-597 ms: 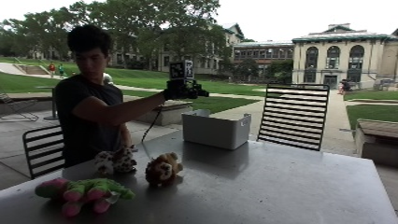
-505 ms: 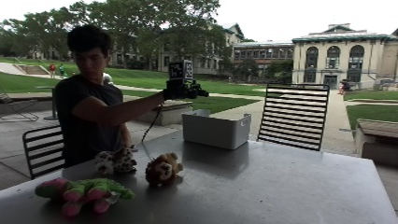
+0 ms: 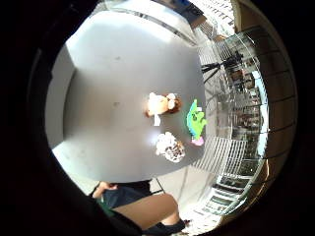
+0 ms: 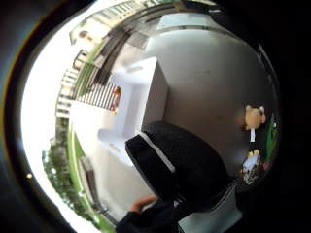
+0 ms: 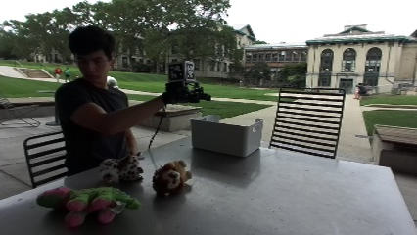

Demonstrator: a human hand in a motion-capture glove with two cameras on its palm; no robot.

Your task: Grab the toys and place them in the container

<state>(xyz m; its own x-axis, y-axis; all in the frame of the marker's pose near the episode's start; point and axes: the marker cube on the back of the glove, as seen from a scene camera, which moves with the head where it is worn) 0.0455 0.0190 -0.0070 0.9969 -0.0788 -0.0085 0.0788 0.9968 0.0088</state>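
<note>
Three toys lay on the grey table (image 5: 293,191), none of them in the container (image 5: 224,134), so as far as the pictures showed the task was barely begun. The white container, an open-topped plastic bin, stood toward the far side of the table, in front of a black slatted chair (image 5: 308,120). Its inside was not fully visible from the outside view; the thumb-side palm view looked down on it and no toy showed in the part that could be seen.

At the near left of the table lay a green and pink plush toy (image 5: 88,201). Just right of it and a little farther stood a brown lion-like plush (image 5: 171,177), and beside that, close to the person's body, a spotted white plush (image 5: 121,169).

The gloved right hand (image 5: 182,93) was raised high above the table, to the left of the container and well apart from all three toys. It held nothing that could be seen. Whether its fingers were spread or curled could not be told; the thumb-side view showed only a black padded part of the glove.

All three toys were judged left to pick up, and the hand would have to come down and back toward the near left to reach any of them.
</note>
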